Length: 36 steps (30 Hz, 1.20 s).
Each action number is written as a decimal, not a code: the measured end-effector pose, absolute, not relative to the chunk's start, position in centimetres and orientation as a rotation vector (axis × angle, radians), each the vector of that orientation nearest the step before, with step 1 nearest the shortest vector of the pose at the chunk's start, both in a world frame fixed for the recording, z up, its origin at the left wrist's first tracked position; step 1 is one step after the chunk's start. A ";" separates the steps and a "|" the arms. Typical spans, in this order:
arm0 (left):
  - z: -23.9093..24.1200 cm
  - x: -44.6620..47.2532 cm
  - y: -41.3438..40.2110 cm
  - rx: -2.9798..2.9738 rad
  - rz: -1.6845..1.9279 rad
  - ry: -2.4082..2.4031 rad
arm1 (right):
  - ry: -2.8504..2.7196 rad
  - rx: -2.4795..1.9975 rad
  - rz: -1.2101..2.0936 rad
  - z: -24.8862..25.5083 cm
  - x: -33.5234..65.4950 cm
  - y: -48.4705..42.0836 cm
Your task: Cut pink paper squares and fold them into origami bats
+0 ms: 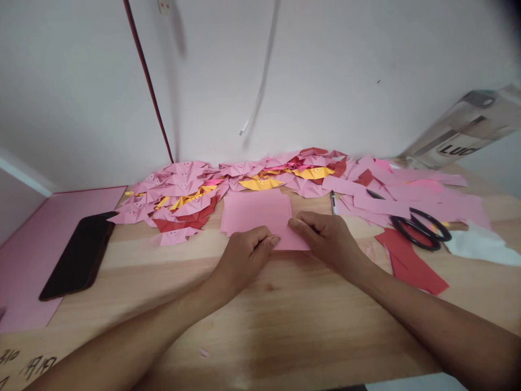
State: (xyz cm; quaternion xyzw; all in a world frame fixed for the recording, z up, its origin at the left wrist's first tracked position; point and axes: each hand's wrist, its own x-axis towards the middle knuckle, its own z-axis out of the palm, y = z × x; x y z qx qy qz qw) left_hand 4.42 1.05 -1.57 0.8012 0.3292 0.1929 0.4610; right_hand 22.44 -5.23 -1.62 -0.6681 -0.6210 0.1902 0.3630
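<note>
A pink sheet of paper (290,240) is stretched between my two hands at the near side of a stack of pink square paper (256,209). My left hand (253,250) pinches its left part, thumb on top. The right side of the sheet is gripped by my right hand (328,236), with the fingers curled and the thumb pointing inward. Whether the sheet is wholly apart from the stack I cannot tell. Just behind lies a long heap of folded paper shapes (191,182) in pink, yellow and red, many with small dots drawn on them.
On the left, a black phone (79,258) lies partly on a large pink sheet (24,255). To the right are a pen (334,203), black-handled scissors (421,231), red paper (415,263), pink scraps (439,203) and a white piece (480,244). A white cable (260,81) hangs behind.
</note>
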 end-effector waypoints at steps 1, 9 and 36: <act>-1.6 4.4 1.1 1.968 0.470 0.800 | -1.597 -1.721 0.488 -1.6 22.5 -5.2; -1.4 4.3 1.0 1.962 0.518 0.861 | -1.562 -1.737 0.494 -1.6 22.7 -5.1; -1.4 4.6 0.6 1.957 0.522 0.739 | -1.699 -1.585 0.804 -2.2 21.0 -5.7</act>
